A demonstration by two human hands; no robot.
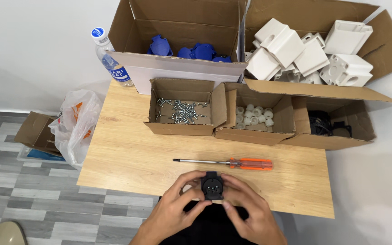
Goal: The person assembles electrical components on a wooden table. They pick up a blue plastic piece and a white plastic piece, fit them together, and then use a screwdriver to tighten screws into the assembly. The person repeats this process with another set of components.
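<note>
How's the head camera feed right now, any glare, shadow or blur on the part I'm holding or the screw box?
Head view: even, soft light, no glare on the wooden table; the black part between left hand and right hand is sharp but dark, so detail is scarce; the screws read clearly; wide-angle bending shows at the edges; faint shadows lie on the white wall.

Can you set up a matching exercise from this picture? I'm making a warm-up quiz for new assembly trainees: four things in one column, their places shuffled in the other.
Things:
1. small black round plastic part
2. orange-handled screwdriver
3. loose silver metal screws
4. clear plastic bottle with blue cap

Places:
A. in the left small cardboard box
B. held between both hands
C. lying on the wooden table
D. standing at the table's far left corner

Pairs: 1-B, 2-C, 3-A, 4-D
</note>
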